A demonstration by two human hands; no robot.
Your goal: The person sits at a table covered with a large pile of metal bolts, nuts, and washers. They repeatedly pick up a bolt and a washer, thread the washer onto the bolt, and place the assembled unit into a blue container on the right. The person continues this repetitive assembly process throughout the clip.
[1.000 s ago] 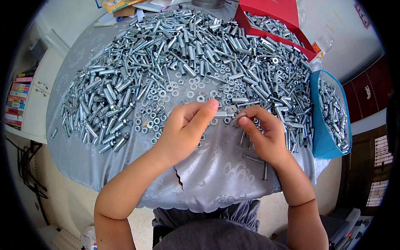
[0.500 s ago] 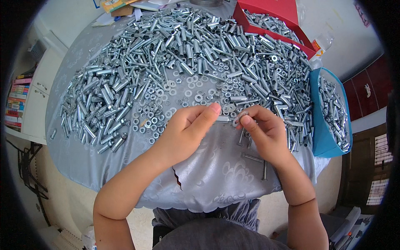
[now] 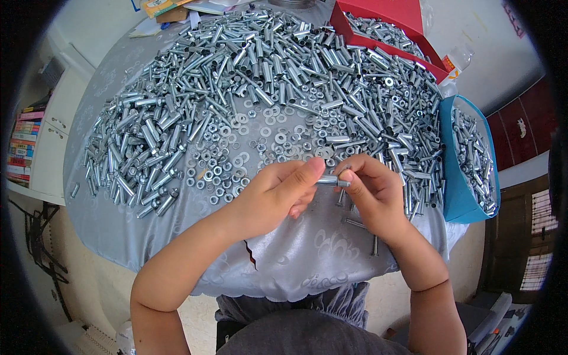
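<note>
My left hand [image 3: 277, 196] and my right hand [image 3: 371, 195] meet above the near part of a round table covered with a grey cloth [image 3: 296, 260]. Between their fingertips they pinch one short silver metal sleeve with a bolt [image 3: 329, 180], held level. A big heap of silver bolts and sleeves [image 3: 260, 77] fills the far half of the table. Loose washers and nuts [image 3: 266, 145] lie just beyond my hands. A few single bolts [image 3: 374, 244] rest on the cloth under my right hand.
A red box [image 3: 378, 26] with bolts stands at the back right. A blue container [image 3: 467, 160] holding more bolts sits at the table's right edge. Papers [image 3: 165, 9] lie at the far left. A shelf with books [image 3: 21, 142] stands left of the table.
Both hands have shifted slightly toward me and closer together, still working the same small metal piece between the fingertips. The heap has not changed.
</note>
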